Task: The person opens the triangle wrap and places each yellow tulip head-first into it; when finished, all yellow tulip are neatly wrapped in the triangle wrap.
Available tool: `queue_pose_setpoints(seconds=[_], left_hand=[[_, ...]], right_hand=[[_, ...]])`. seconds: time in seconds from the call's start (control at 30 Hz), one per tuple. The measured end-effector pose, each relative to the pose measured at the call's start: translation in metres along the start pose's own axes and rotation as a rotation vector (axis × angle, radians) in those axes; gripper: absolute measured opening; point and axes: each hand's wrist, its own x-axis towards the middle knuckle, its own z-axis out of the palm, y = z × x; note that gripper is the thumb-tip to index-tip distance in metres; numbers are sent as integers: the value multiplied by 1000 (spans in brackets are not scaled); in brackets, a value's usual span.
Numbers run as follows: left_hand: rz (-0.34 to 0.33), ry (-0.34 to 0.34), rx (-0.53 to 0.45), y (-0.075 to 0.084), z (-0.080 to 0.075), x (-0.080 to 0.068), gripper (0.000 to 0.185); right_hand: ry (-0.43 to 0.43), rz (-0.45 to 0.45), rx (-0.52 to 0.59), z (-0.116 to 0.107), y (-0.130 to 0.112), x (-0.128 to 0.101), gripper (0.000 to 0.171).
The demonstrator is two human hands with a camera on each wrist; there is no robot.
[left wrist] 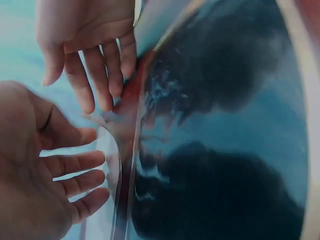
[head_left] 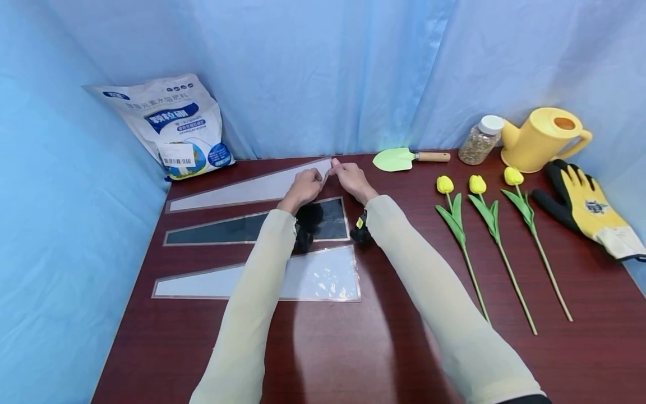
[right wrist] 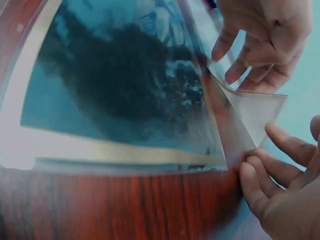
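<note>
At the far side of the table, a tapered white sheet with a clear border (head_left: 237, 192) has its wide right end bent up. My right hand (head_left: 354, 178) pinches the raised corner (right wrist: 257, 112) between thumb and fingers. Close beside the fold is my left hand (head_left: 304, 186), its slightly bent, spread fingers (left wrist: 80, 163) at the sheet's edge. Nearer to me lies a dark tapered sheet (head_left: 227, 229), partly reflecting the hands. A second white tapered sheet (head_left: 202, 283) lies nearest, partly covered by my left sleeve.
A fertilizer bag (head_left: 184, 126) stands at the back left. Right of the hands lie a green trowel (head_left: 396, 160) and several yellow tulips (head_left: 456, 224). A jar (head_left: 476, 147), a yellow watering can (head_left: 537, 143) and a work glove (head_left: 587, 202) are at the back right.
</note>
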Motion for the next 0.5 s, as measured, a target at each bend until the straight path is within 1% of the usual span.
queue_pose_setpoints(seconds=[0.07, 0.13, 0.2, 0.27, 0.37, 0.5], left_hand=[[-27, 56, -107, -1, -1, 4, 27], [-65, 89, -209, -3, -1, 6, 25], [-95, 117, -278, -4, -1, 8, 23], [-117, 139, -329, -4, 0, 9, 21], [-144, 161, -343, -3, 0, 11, 19], [-169, 173, -333, 0, 0, 13, 18]], right_hand=[[-13, 24, 108, 1, -2, 1, 59], [-27, 58, 244, 0, -4, 3, 60], [-32, 104, 366, -1, -5, 4, 63], [-33, 142, 460, -2, -7, 4, 66], [-32, 173, 537, -2, -9, 5, 69], [-16, 190, 572, 0, -13, 6, 69]])
